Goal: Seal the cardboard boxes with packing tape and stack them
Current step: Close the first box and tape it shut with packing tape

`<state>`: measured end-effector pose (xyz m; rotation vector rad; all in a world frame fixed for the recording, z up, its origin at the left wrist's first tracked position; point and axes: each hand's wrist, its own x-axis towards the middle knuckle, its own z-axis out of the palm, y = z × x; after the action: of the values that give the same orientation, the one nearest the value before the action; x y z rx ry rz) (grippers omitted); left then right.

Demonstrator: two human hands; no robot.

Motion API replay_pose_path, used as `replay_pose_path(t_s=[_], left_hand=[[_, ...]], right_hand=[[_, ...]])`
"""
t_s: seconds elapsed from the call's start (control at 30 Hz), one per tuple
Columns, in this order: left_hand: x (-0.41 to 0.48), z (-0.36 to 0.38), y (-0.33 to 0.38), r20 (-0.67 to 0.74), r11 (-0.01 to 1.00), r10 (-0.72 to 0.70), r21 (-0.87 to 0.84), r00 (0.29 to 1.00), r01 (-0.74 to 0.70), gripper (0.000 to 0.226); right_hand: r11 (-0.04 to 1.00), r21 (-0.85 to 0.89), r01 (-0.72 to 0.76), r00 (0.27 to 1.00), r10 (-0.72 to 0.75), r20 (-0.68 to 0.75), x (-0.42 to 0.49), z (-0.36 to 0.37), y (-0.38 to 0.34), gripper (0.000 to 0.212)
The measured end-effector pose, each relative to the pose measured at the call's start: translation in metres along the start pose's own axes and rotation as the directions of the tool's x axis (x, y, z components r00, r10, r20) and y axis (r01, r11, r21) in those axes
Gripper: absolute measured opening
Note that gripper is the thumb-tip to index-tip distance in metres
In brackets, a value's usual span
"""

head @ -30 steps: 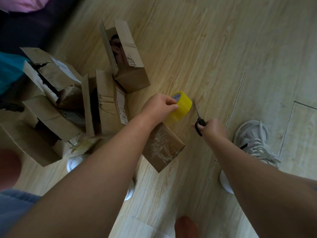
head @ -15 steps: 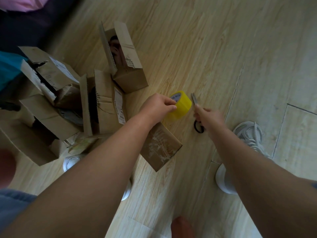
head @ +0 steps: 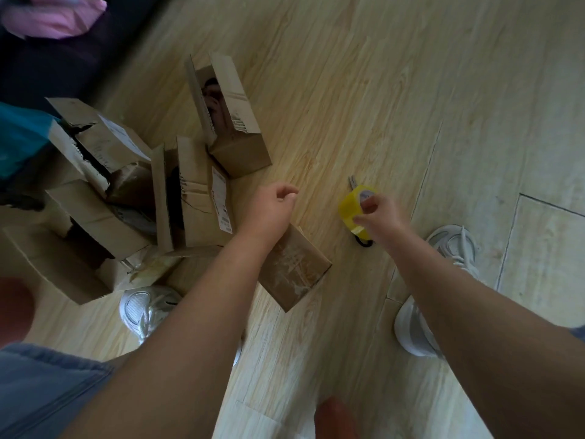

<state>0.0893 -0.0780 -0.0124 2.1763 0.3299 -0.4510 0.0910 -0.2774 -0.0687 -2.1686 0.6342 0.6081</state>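
Floor: pale wood planks (head: 411,90) are stretching across the whole scene, seen from above by a person who is looking down at their own arms and feet.
Dark furniture: a dark shape (head: 47,68) is filling the far left corner, with a pink cloth (head: 53,17) lying on it and a teal object (head: 19,141) showing at the left edge, a little nearer.
Box pile: several open cardboard boxes (head: 196,191) are crowding together on the floor at the left. Their flaps are gaping, some edges are torn, and shipping labels are showing on a few.
Tall box: one open box (head: 234,122) is standing at the far edge of the pile, with its flaps parted and something dark showing inside.
Closed box: a small closed box (head: 294,267) with a glossy, streaked top is lying on the floor near the middle, just right of the pile and partly hidden under the left forearm.
Sneakers: a white left sneaker (head: 148,308) is resting at the near edge of the pile. A white right sneaker (head: 449,248) is resting well apart at the right.
Left hand: the left hand (head: 272,201) is hovering between the pile and the tape, with its fingers loosely curled and holding nothing.
Right hand: the right hand (head: 376,213) is gripping the tape roll, with thumb and fingertips pinching its rim.
Tape roll: the yellow tape roll (head: 349,207) is being held above the floor, right of the left hand and apart from it.
Scissors: the scissors (head: 352,182) are showing a metal tip beyond the roll's far side and a black handle loop at its near side. Whether the right hand is holding them cannot be told.
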Motion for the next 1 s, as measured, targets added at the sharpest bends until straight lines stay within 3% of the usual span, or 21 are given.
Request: replay_pose_path(t_s=[0.2,0.37,0.47,0.53,0.63,0.8,1.0], left_hand=[[-0.017,-0.001,-0.014,-0.108,1.000,-0.004,-0.003,0.994,0.004,0.022],[-0.029,-0.008,-0.019,-0.115,0.999,-0.046,-0.014,0.992,0.045,0.023],[-0.038,-0.007,-0.023,-0.112,0.999,-0.039,0.031,0.993,0.043,0.029],[-0.044,-0.004,-0.026,-0.164,0.999,-0.033,0.031,0.986,0.038,0.035],[-0.054,-0.002,-0.031,-0.240,0.996,-0.071,0.030,0.968,0.080,0.040],[-0.063,0.005,-0.037,-0.226,0.988,-0.132,-0.105,0.965,0.111,0.033],[-0.065,0.000,-0.037,-0.222,0.983,-0.131,-0.156,0.966,0.098,0.032]], right_hand=[[0.927,-0.363,0.098,0.991,-0.123,-0.047,0.002,0.014,0.024,0.011],[0.891,-0.443,0.097,0.995,-0.090,0.035,0.002,0.013,0.025,0.020],[0.942,-0.323,0.087,0.996,-0.094,-0.004,-0.010,0.009,0.013,0.032],[0.983,-0.137,0.121,0.990,-0.129,-0.053,-0.021,0.007,0.002,0.033],[0.964,0.170,0.202,0.974,-0.217,0.071,-0.046,0.011,-0.012,0.023],[0.944,0.265,0.196,0.873,-0.291,0.391,-0.082,0.022,-0.023,0.029],[0.947,0.174,0.268,0.892,-0.313,0.326,-0.084,0.032,-0.013,0.037]])
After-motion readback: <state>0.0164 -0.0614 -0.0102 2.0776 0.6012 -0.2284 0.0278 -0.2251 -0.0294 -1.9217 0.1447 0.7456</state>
